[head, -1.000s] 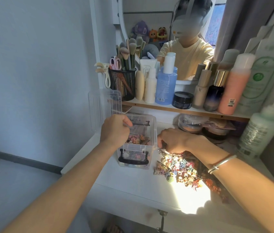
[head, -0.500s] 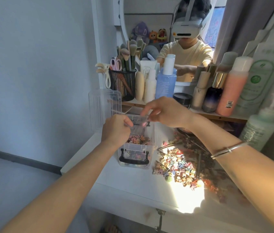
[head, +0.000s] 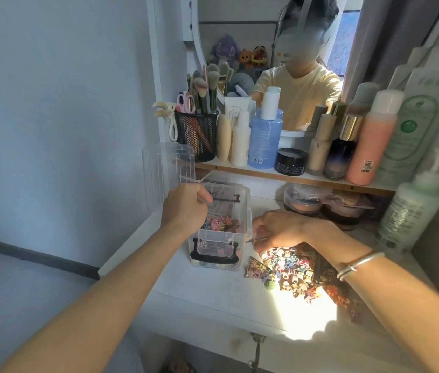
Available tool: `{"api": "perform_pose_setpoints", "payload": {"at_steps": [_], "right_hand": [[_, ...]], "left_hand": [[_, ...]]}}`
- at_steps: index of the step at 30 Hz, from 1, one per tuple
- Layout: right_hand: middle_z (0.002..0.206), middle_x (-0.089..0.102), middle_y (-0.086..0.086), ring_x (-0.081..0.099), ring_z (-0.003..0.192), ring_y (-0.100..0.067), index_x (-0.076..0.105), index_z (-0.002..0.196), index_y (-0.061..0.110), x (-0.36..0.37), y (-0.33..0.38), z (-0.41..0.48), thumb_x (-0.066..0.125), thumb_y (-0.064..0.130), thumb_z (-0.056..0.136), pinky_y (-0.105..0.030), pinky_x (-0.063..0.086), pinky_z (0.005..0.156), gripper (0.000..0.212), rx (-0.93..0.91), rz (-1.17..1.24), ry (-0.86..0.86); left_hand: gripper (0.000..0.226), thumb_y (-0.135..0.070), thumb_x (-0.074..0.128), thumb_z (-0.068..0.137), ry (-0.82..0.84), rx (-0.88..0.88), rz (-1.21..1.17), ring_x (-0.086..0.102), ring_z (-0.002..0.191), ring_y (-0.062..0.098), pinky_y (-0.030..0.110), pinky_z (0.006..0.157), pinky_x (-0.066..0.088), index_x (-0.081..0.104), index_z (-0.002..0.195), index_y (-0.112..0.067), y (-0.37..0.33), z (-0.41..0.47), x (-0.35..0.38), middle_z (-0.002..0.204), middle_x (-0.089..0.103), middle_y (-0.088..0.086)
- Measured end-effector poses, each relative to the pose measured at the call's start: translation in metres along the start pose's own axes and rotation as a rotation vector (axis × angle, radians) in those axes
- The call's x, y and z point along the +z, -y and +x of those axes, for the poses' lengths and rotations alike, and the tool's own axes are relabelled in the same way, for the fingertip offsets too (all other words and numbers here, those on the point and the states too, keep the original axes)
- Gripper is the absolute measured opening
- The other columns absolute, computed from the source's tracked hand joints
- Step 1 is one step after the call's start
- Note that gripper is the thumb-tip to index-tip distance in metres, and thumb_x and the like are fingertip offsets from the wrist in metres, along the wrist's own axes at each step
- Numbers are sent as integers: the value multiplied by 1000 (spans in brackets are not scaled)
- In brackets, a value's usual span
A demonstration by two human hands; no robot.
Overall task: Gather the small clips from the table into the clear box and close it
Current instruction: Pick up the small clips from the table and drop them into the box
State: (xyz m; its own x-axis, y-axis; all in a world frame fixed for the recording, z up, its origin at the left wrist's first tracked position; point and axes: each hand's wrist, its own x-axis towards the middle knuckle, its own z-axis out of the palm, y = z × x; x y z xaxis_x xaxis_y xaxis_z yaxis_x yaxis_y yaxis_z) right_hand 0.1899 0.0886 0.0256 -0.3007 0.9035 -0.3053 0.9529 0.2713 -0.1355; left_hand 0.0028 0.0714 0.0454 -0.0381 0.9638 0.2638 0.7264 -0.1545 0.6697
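Left of the clear box [head: 221, 238], the left hand [head: 186, 208] clutches its rim, forearm stretched out (the lid [head: 168, 170] stands open behind). Right of the box, the right hand [head: 283, 230] curls palm-down onto the heaped clips [head: 291, 273]; I cannot tell whether it holds any.

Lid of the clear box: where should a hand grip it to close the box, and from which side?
Probably pinch the top edge of the lid from above: it stands upright left of the box, that edge free; the left hand, at the box rim, is nearest.
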Motion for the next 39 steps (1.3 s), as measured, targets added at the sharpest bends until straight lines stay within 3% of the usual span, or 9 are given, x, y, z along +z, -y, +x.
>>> {"api": "perform_pose_setpoints", "payload": {"at_steps": [5, 11, 18, 21, 26, 28, 31, 35, 39], "right_hand": [[103, 59, 1, 51, 90, -15, 62, 110, 17, 0, 3, 3, 64, 20, 82, -29, 44, 86, 28, -42, -31, -45], [114, 59, -3, 55, 99, -18, 64, 103, 16, 3, 1, 0, 54, 0, 83, -29, 44, 92, 27, -79, -96, -155], [85, 62, 5, 52, 72, 2, 70, 87, 12, -56, -2, -33, 61, 4, 84, -17, 41, 78, 13, -164, 107, -416], [90, 65, -2, 53, 79, -8, 71, 83, 8, -67, 13, -29, 55, -1, 83, -13, 39, 70, 19, -195, 9, -458], [98, 70, -7, 60, 88, -15, 71, 85, 8, -76, 39, -21, 52, -2, 84, -14, 40, 76, 22, -234, 78, -625], [99, 71, -4, 60, 89, -8, 71, 89, 9, -76, 49, -19, 58, 1, 84, -6, 40, 76, 16, -301, 229, -572], [106, 66, 3, 56, 99, -2, 70, 98, 12, -67, 54, -17, 61, 4, 84, -7, 38, 82, 19, -303, 290, -383], [104, 62, -1, 63, 93, -16, 66, 99, 10, -53, 23, -20, 51, -6, 84, -15, 48, 73, 26, -94, 308, -382], [132, 52, -1, 51, 111, -12, 51, 126, 18, -14, 6, -13, 60, 6, 84, -21, 40, 92, 44, -4, 123, -81]], "left_hand": [[33, 8, 41, 85, -4, 1, -3, 55, 113, 25, 29, 91, 42, 68, 99, -6, 0, -1, 0, 121, 63, 12], [33, 8, 41, 85, 8, 5, -9, 54, 115, 25, 29, 94, 42, 68, 100, -6, 1, -1, -1, 123, 62, 11], [33, 7, 41, 85, 10, 8, -12, 54, 115, 25, 29, 94, 41, 68, 99, -6, 1, -1, -1, 123, 62, 12], [34, 8, 41, 85, 11, 7, -11, 54, 116, 25, 30, 94, 42, 68, 99, -6, 1, -1, -1, 123, 62, 12], [34, 9, 41, 84, 9, 9, -12, 54, 116, 25, 29, 94, 41, 68, 99, -5, 1, -2, -1, 123, 62, 11], [34, 8, 42, 84, 5, 10, -12, 55, 115, 25, 28, 93, 42, 68, 99, -6, 0, -2, -2, 122, 63, 11], [33, 7, 43, 84, 5, 13, -16, 55, 114, 25, 28, 90, 42, 69, 99, -7, 1, -2, -2, 122, 63, 11], [34, 9, 41, 84, 10, 10, -14, 53, 117, 25, 27, 93, 41, 68, 99, -6, 1, -2, -3, 124, 61, 12], [33, 9, 42, 84, 1, 3, -21, 54, 117, 25, 28, 94, 41, 68, 99, -5, 1, -2, -3, 123, 62, 12]]}}
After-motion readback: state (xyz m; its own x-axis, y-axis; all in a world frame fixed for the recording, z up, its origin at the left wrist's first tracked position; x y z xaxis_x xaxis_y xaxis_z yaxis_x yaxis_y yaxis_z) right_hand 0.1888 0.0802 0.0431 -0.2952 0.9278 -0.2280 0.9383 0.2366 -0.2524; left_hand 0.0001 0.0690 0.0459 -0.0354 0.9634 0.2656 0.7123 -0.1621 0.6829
